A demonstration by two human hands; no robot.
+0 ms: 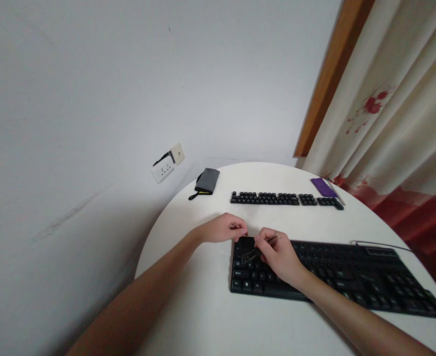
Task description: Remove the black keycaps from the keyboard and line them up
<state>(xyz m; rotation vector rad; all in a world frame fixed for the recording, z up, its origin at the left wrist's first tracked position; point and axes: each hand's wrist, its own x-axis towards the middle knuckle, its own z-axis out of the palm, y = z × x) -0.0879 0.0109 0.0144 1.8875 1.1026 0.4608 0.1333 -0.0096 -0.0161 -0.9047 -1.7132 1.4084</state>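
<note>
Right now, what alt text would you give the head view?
A person's right hand pinches a thin wire tool over the left end of a black keyboard, the left hand at its far left corner. Farther back on the rounded white table lie rows of black keycaps, a gray pouch and a purple item.

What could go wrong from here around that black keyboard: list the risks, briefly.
1. The right hand holds a thin metal wire tool over the left end of the black plastic keyboard; a slip could scratch nearby black keys.
2. Small black plastic keycaps, seemingly loose, sit in rows behind the keyboard; a bump might scatter them.
3. The keyboard's right end lies near the edge of the round white table, so a hard push might slide it over.
</note>
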